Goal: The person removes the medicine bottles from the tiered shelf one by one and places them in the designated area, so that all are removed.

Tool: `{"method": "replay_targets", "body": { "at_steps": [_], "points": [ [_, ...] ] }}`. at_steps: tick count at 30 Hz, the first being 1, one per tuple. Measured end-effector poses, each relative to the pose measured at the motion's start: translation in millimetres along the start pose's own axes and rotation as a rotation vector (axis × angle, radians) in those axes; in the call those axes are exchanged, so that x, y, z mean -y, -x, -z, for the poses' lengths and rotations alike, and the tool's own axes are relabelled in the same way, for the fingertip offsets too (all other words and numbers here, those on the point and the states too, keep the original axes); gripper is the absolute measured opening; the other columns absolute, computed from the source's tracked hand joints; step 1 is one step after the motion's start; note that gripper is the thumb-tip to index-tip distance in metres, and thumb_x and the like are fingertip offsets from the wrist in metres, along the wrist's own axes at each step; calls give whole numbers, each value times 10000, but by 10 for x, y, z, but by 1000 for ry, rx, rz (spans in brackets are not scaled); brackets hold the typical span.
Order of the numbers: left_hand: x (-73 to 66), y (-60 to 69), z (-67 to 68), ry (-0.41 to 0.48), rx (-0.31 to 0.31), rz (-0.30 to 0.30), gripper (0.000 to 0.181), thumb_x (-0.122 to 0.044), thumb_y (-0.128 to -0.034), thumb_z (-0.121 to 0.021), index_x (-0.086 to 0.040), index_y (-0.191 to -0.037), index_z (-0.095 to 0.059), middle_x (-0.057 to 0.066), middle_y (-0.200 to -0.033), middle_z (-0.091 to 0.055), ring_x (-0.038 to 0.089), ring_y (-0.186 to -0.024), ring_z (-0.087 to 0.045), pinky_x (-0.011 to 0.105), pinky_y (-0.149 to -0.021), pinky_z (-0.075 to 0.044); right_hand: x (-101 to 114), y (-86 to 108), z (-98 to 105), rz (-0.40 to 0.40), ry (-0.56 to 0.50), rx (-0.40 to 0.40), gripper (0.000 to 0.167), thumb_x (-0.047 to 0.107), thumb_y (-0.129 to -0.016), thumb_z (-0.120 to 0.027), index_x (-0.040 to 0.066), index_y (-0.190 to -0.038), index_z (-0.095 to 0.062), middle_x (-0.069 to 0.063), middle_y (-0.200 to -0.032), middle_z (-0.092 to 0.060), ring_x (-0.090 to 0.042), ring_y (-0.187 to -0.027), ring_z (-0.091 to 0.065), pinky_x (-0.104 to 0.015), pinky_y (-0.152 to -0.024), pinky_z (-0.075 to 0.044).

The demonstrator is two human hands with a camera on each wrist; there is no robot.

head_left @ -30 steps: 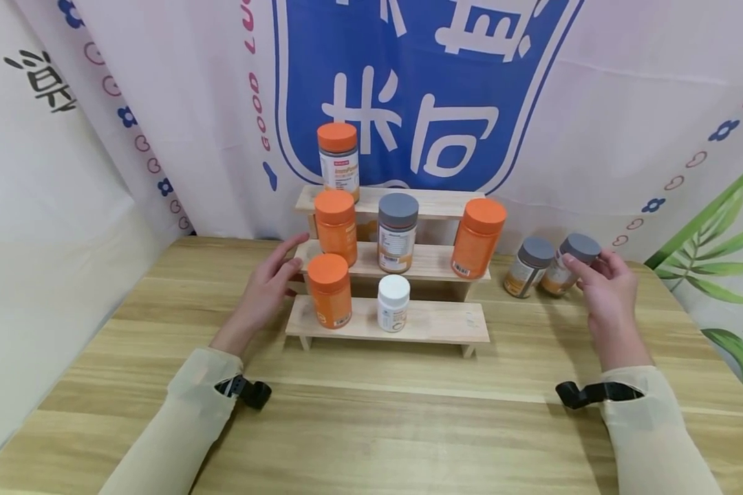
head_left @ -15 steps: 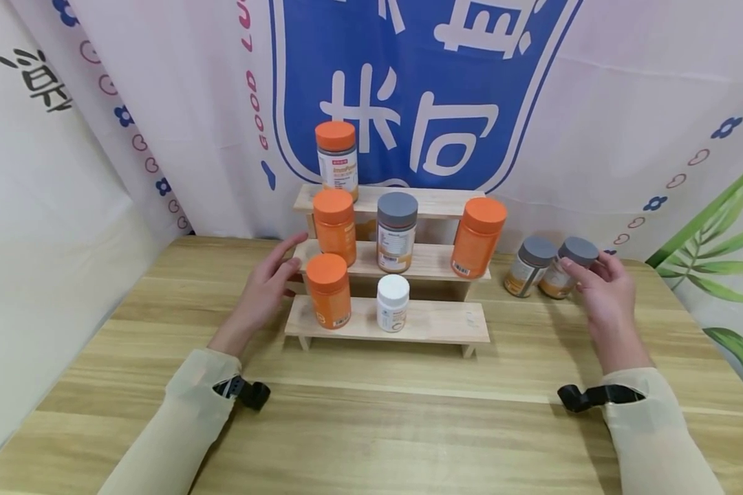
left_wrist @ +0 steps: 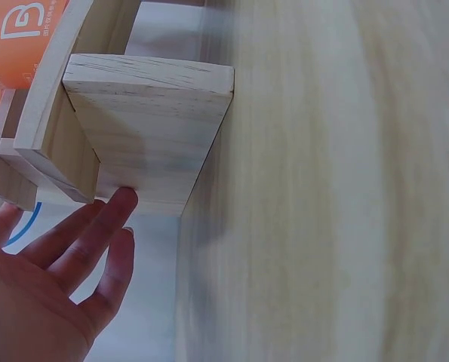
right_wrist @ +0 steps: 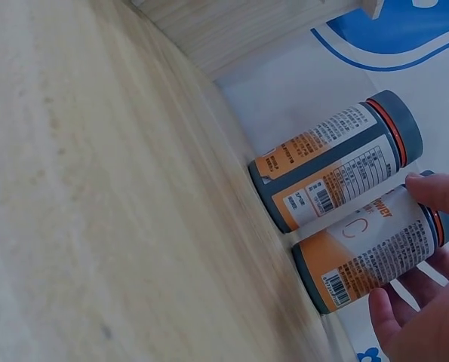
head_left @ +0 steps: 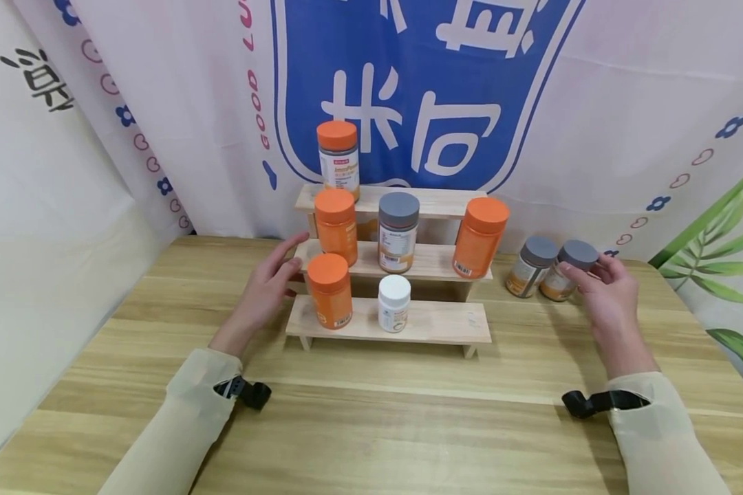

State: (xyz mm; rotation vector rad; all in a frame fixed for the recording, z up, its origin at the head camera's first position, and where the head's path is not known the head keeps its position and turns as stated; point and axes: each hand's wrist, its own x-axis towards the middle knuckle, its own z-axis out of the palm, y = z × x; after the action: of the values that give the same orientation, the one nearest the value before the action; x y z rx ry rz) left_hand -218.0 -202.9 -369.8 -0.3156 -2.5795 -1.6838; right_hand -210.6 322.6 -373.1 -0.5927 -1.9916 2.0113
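My right hand (head_left: 608, 295) grips a grey-lidded supplement bottle (head_left: 558, 280) at the right of the table, thumb on one side and fingers round the other. The bottle stands upright on the table in the right wrist view, beside a second grey-lidded bottle (right_wrist: 336, 162). At the left end of a three-tier wooden shelf (head_left: 439, 322) is my left hand (head_left: 265, 285). Its extended fingertips touch the wooden side panel (left_wrist: 145, 139) in the left wrist view.
The shelf carries orange bottles (head_left: 330, 292) on several spots, a grey-lidded bottle (head_left: 397, 234) mid-tier and a small white bottle (head_left: 394, 304) on the lowest tier. An orange-lidded bottle (head_left: 338, 161) stands on top. A printed curtain (head_left: 223, 124) hangs behind the table (head_left: 371, 426).
The grey-lidded bottle in my right hand has gone from slightly tilted to upright beside its neighbour, its lid lower. My left hand has stayed at the shelf.
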Motion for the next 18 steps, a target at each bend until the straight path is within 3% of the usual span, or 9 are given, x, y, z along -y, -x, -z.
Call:
{"method": "replay_targets", "body": {
  "at_steps": [10, 15, 18],
  "points": [
    [-19, 18, -7, 0, -10, -5, 511, -280, -1143, -403, -263, -1654, -395, 233, -1482, -607, 322, -1102, -709, 412, -805, -580, 1, 7, -20, -22, 60, 41, 797, 253, -888, -884, 203, -1570, -473, 185, -1211, -578, -19, -1140, -545, -92, -808, -510],
    [-6, 11, -6, 1, -7, -2, 513, -284, -1144, -399, -269, -1656, -389, 231, -1491, -602, 357, -1124, -700, 407, -810, -577, 39, 16, -15, -31, 76, 45, 856, 260, -903, -870, 212, -1622, -409, 74, -1430, -552, -32, -1177, -540, -100, -816, -506],
    [-1, 11, -5, 6, -9, -2, 513, -283, -1143, -402, -267, -1655, -391, 235, -1488, -604, 349, -1120, -705, 400, -806, -573, 93, 35, -4, -11, 60, 39, 841, 269, -902, -870, 225, -1613, -423, 56, -1430, -543, -41, -1171, -533, -109, -815, -500]
  ]
}}
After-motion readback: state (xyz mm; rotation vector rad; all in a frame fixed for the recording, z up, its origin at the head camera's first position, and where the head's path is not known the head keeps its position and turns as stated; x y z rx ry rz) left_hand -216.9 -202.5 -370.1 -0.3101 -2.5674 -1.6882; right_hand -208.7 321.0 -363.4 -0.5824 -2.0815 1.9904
